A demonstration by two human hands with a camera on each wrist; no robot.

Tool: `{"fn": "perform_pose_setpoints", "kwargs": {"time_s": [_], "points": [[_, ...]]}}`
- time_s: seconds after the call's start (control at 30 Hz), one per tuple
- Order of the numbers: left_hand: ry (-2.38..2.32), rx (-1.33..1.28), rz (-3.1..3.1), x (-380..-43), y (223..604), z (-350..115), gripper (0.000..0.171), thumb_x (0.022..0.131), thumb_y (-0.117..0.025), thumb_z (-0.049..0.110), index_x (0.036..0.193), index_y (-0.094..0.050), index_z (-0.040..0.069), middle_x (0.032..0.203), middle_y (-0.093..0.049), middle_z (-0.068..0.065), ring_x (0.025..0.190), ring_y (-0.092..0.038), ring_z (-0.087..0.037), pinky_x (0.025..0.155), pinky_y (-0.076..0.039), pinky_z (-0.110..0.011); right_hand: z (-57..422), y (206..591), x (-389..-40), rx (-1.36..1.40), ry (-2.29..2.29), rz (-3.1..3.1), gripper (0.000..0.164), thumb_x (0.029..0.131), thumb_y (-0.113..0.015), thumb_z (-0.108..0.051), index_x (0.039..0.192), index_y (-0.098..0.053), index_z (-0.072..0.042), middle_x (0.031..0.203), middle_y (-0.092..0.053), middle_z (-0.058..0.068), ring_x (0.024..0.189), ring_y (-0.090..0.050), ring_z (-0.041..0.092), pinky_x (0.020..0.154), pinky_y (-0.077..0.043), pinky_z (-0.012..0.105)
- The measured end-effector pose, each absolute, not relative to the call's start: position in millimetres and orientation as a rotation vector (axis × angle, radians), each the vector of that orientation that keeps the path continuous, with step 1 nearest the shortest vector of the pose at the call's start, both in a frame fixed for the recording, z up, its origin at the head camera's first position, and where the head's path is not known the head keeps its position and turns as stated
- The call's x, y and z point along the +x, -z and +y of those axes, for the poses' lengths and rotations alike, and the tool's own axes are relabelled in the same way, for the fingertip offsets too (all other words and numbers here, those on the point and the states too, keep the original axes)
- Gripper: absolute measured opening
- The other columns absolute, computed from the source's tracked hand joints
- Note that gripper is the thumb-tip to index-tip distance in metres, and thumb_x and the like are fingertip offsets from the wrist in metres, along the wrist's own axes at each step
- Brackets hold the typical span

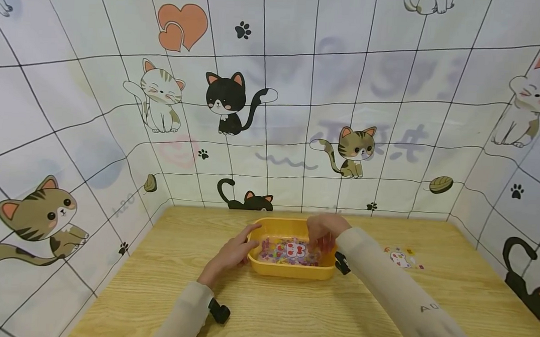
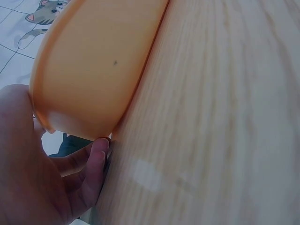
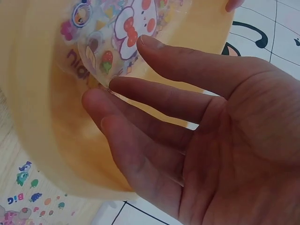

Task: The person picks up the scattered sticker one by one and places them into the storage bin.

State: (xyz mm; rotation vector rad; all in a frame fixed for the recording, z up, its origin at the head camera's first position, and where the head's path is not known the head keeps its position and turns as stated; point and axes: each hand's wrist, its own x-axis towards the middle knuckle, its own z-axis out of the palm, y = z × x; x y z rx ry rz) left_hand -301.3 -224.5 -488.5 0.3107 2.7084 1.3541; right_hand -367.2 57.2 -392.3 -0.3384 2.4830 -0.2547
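Note:
A yellow plastic basin (image 1: 292, 272) stands on the wooden table, with clear plastic pieces inside. They carry colourful prints, among them a white cartoon character with a red bow (image 1: 295, 249). At the basin's left end my left hand (image 1: 235, 250) grips the rim, thumb over the edge; the left wrist view shows its fingers (image 2: 97, 149) bent low against the outer wall. My right hand (image 1: 325, 231) reaches into the basin's right side. In the right wrist view its fingers are loosely bent, thumb and forefinger apart, fingertips right at the edge of a clear printed piece (image 3: 107, 61).
Another clear printed piece (image 1: 401, 259) lies on the wooden table (image 1: 286, 310) right of the basin. White grid-patterned sheeting with cartoon cats (image 1: 229, 104) rises behind the table and along both sides. Each wrist bears a black strap device (image 1: 219, 311).

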Motion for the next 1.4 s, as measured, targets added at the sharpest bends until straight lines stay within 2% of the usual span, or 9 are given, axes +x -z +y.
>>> {"fn": "perform_pose_setpoints", "kwargs": {"time_s": [0.33,0.53,0.73,0.9,1.07,1.3,1.4], "points": [[-1.348,0.306,2.72,-302.1,489.5,-223.8,0.051,0.105,-0.051,0.038,0.154,-0.039,0.046,0.085,-0.058,-0.007,0.055,-0.053,-0.018,0.052,-0.048,-0.03,58.0,393.8,-364.4,-0.332,0.255,2.517,0.018,0.087,-0.082,-0.023,0.089,-0.076,-0.006,0.087,-0.077,0.013,0.08,-0.076,0.029,0.076,-0.063,0.038],[-1.345,0.3,2.715,-299.9,488.8,-222.3,0.052,0.105,-0.05,0.037,0.156,-0.038,0.042,0.087,-0.058,-0.008,0.056,-0.054,-0.018,0.053,-0.048,-0.03,58.6,394.7,-359.7,-0.302,0.299,2.523,0.018,0.087,-0.082,-0.021,0.093,-0.073,-0.007,0.09,-0.075,0.014,0.078,-0.074,0.027,0.074,-0.063,0.036],[-1.345,0.296,2.711,-299.4,489.4,-222.4,0.053,0.105,-0.049,0.038,0.156,-0.038,0.041,0.089,-0.057,-0.008,0.057,-0.054,-0.018,0.053,-0.047,-0.03,58.3,397.1,-359.6,-0.309,0.278,2.527,0.02,0.086,-0.083,-0.022,0.094,-0.073,-0.007,0.093,-0.075,0.014,0.083,-0.076,0.029,0.077,-0.063,0.037],[-1.344,0.289,2.707,-300.1,489.7,-222.0,0.052,0.105,-0.05,0.038,0.156,-0.038,0.042,0.09,-0.058,-0.008,0.057,-0.054,-0.018,0.053,-0.048,-0.03,59.4,398.5,-360.8,-0.301,0.289,2.523,0.02,0.085,-0.084,-0.021,0.094,-0.074,-0.006,0.091,-0.074,0.013,0.074,-0.073,0.025,0.071,-0.062,0.034],[-1.343,0.276,2.713,-301.6,489.6,-221.7,0.052,0.105,-0.05,0.039,0.155,-0.038,0.045,0.091,-0.058,-0.009,0.057,-0.053,-0.018,0.054,-0.047,-0.029,59.7,398.5,-362.5,-0.312,0.269,2.521,0.016,0.09,-0.079,-0.023,0.092,-0.077,-0.007,0.085,-0.073,0.012,0.063,-0.063,0.019,0.064,-0.059,0.03],[-1.345,0.291,2.714,-301.3,488.5,-223.7,0.052,0.105,-0.049,0.037,0.155,-0.038,0.044,0.088,-0.058,-0.009,0.056,-0.053,-0.018,0.052,-0.047,-0.03,58.9,398.8,-362.4,-0.398,0.237,2.535,0.02,0.095,-0.072,-0.026,0.094,-0.079,-0.007,0.082,-0.077,0.014,0.06,-0.065,0.021,0.057,-0.056,0.032],[-1.35,0.297,2.715,-300.8,487.5,-224.9,0.052,0.105,-0.049,0.037,0.156,-0.038,0.044,0.088,-0.058,-0.009,0.056,-0.053,-0.018,0.052,-0.047,-0.03,58.2,400.2,-361.7,-0.397,0.272,2.536,0.02,0.095,-0.071,-0.025,0.091,-0.078,-0.006,0.08,-0.076,0.014,0.058,-0.061,0.019,0.054,-0.053,0.03]]}}
